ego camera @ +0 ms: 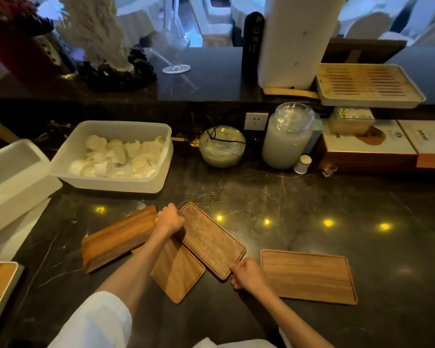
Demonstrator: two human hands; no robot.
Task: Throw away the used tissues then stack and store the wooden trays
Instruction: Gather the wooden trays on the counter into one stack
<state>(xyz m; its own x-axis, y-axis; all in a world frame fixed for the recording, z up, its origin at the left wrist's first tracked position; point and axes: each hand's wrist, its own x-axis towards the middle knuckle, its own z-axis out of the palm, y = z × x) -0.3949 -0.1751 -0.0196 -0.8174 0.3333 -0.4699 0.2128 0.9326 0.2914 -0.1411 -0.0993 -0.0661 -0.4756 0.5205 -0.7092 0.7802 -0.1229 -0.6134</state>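
Left hand (170,219) and right hand (249,273) clamp their fingers on the tray (211,239) just right of the stack (118,237); a careless swing could knock the stack askew.

A loose white sleeve (96,320) at seven o'clock covers the left arm down to about the elbow. Both forearms are bare down to the left hand (170,218) and right hand (248,273). More white cloth (206,344) shows at six o'clock.

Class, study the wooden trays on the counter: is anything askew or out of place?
Yes. The held tray, gripped by the left hand and right hand, lies skewed across a lower tray. A lone tray sits apart on the right, away from the stack on the left.
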